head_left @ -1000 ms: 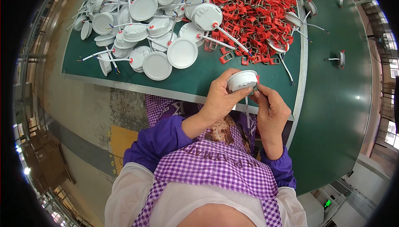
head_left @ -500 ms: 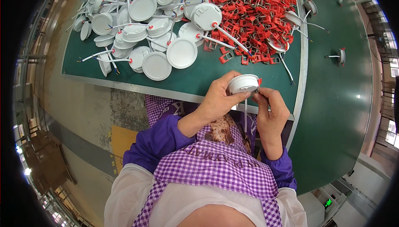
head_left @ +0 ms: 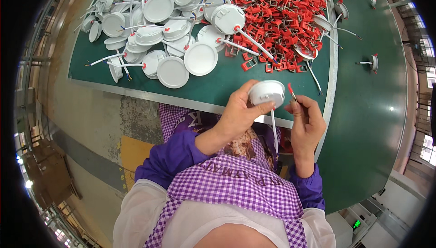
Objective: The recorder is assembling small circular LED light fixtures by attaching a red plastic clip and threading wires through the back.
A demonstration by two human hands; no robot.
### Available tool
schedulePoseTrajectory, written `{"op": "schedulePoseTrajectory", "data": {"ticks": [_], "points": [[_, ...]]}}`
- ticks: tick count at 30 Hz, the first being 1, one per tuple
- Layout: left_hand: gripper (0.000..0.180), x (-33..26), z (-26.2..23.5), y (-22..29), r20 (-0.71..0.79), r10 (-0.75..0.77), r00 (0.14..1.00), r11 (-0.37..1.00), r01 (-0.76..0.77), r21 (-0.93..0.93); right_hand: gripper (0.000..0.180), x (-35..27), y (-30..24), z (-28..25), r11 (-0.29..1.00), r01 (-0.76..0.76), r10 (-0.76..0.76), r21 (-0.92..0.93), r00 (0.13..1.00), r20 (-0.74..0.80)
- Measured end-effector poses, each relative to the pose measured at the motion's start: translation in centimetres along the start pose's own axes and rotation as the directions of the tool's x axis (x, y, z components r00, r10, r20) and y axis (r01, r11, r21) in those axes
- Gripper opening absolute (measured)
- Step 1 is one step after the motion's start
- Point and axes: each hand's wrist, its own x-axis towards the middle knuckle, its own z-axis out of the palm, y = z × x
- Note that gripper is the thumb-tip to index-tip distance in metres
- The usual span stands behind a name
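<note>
Head view, looking down over a purple checked apron (head_left: 236, 189) to both hands, held above the near edge of the green tabletop (head_left: 218, 84).

Left hand (head_left: 238, 111): fingers clamped around the rim of a round white plastic downlight housing (head_left: 267, 92), turned so its side faces the other hand, presumably to present a mounting point there. A thin white lead (head_left: 274, 130) hangs from it toward the lap.

Right hand (head_left: 306, 120): fingers pinched together on a small red plastic spring clip with a metal wire (head_left: 291, 91), tip pointing up, just beside the housing's right side but not clearly touching it. Held by its lower end, so the red end is free to meet the housing.

Tabletop, far left corner: a heap of matching white round housings (head_left: 154, 20), some face up, some face down, leads trailing. Far right: a loose pile of red spring clips (head_left: 277, 16), within reach of the right hand. A few housings with clips on lie apart on the green belt to the right (head_left: 373, 61), likely set aside.
</note>
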Motion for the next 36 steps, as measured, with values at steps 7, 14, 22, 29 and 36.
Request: {"op": "schedulePoseTrajectory", "data": {"ticks": [7,14,22,29,36], "points": [[0.032,0.2,-0.3,-0.4,-0.039,0.052,0.998,0.997,-0.050,0.055,0.015,0.2,-1.2,1.5,0.980,0.150,-0.149,-0.132,0.989,0.012],[0.031,0.4,-0.4,-0.8,-0.066,0.042,0.997,0.995,-0.036,0.098,0.015,0.0,-0.9,1.7,0.981,0.138,-0.129,-0.138,0.989,0.074],[0.029,0.4,-0.6,-1.2,-0.058,0.140,0.988,0.967,-0.124,0.221,0.013,-0.3,-0.7,2.5,0.985,0.118,-0.112,-0.129,0.992,0.049],[0.030,0.5,-0.9,-0.8,-0.018,0.135,0.991,0.945,-0.123,0.302,0.014,0.0,0.5,2.3,0.995,0.063,-0.055,-0.079,0.994,0.091],[0.030,-0.2,-0.3,-0.6,0.036,0.092,0.995,0.970,-0.098,0.223,0.047,0.1,-0.5,0.3,0.953,-0.259,0.224,0.160,0.952,0.210]]}}
